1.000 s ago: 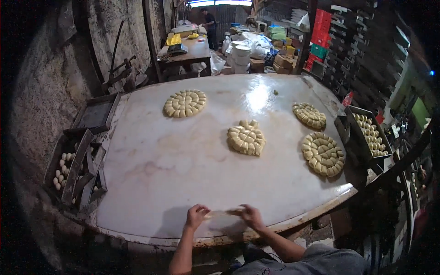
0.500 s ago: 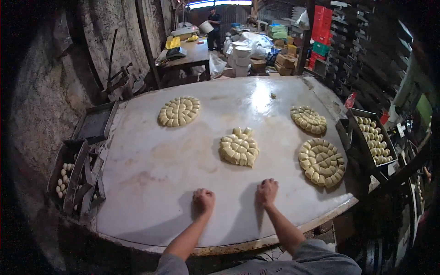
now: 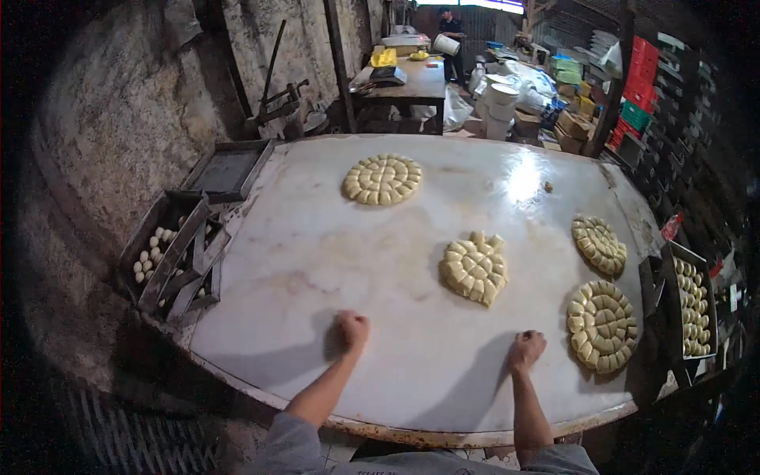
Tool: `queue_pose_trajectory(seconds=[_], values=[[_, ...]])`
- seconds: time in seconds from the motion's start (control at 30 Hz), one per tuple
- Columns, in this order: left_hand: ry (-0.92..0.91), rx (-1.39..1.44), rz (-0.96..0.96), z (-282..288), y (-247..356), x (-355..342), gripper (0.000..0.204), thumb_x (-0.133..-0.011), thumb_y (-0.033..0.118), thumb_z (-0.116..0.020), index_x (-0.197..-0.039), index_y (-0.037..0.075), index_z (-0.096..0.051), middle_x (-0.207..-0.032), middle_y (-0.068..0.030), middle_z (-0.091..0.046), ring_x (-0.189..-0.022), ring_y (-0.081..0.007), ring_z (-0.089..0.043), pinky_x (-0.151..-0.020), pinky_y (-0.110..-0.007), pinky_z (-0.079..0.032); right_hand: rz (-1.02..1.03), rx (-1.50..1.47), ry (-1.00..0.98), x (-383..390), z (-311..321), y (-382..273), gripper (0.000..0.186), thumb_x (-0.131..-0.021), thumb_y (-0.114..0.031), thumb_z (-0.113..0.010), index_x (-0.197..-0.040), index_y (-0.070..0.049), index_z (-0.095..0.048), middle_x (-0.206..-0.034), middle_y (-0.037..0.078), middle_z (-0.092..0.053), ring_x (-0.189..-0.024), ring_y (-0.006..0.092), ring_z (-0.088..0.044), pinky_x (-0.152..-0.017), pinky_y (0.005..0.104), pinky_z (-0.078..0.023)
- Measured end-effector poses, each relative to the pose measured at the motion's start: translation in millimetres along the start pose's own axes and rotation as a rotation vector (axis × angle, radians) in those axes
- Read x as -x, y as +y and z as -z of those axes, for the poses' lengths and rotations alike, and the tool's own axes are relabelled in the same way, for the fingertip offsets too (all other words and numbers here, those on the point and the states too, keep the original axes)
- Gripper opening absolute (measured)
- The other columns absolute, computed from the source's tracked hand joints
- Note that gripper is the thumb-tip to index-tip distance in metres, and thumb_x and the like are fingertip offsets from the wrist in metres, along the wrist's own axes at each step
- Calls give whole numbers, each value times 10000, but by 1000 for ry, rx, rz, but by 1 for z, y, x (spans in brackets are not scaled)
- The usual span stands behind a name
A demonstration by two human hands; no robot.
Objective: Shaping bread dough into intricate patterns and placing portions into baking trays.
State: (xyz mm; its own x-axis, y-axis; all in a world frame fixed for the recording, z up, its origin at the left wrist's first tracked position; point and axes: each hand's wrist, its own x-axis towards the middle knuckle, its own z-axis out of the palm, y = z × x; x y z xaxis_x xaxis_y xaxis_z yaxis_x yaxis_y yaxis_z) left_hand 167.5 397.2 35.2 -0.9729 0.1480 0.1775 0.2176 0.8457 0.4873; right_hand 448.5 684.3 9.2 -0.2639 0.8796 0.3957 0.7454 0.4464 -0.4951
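Observation:
My left hand [image 3: 352, 328] rests as a closed fist on the pale round table [image 3: 317, 237], near its front edge. My right hand [image 3: 526, 348] is also curled into a fist, pressed on the table to the right. Neither hand shows anything in it. A round cluster of cut dough pieces [image 3: 473, 267] lies just beyond my right hand. Another dough round [image 3: 602, 324] sits at the right, close to my right hand. Two more dough rounds lie farther off, one at the far middle [image 3: 382, 179] and one at the right [image 3: 599, 245].
Dark metal trays [image 3: 170, 253] with small dough balls stand off the table's left side, and an empty tray [image 3: 226, 169] behind them. A tray of dough pieces [image 3: 693, 309] sits at the right edge. Behind are a wooden table [image 3: 408, 79], white buckets [image 3: 499, 107] and a person [image 3: 451, 28].
Both hands moved forward onto the table and spread farther apart. They went from flat at the front edge to closed fists.

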Motion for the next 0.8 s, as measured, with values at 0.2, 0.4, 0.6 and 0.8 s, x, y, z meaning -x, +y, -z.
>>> queue_pose_trajectory(seconds=[0.2,0.4,0.6,0.8], values=[[32,15,-562,50,-102,76,75,-665,129,-595,-671,62,-561,-793,-92,-548,-806,-297,-520,-672,-407,-447,476,-8,-238,85,7,11,203,-734,-171,-600,-909,-70,-574,-991,121,-530,-975,310,-462,-892,427,-361],[-41,55,-17,88,-126,-3,56,-676,103,-582,-663,60,-549,-718,-116,-557,-663,-289,-529,-574,-400,-424,178,115,-145,37,8,-28,68,-804,-78,-493,-801,-22,-532,-842,112,-538,-875,278,-487,-801,421,-363],[-478,173,-526,95,-149,52,300,-650,56,-546,-942,1,-579,-897,-181,-560,-809,-300,-553,-675,-434,-475,1001,-19,240,102,-10,3,302,-771,-244,-556,-1021,-80,-597,-931,138,-608,-792,350,-572,-626,465,-472],[-1344,987,-384,273,-247,-120,416,-747,190,-687,-1095,33,-522,-984,-47,-574,-914,-147,-539,-766,-308,-476,182,-378,-219,157,-21,2,425,-698,-337,-597,-1027,-69,-607,-1052,147,-591,-880,319,-588,-736,399,-496]])
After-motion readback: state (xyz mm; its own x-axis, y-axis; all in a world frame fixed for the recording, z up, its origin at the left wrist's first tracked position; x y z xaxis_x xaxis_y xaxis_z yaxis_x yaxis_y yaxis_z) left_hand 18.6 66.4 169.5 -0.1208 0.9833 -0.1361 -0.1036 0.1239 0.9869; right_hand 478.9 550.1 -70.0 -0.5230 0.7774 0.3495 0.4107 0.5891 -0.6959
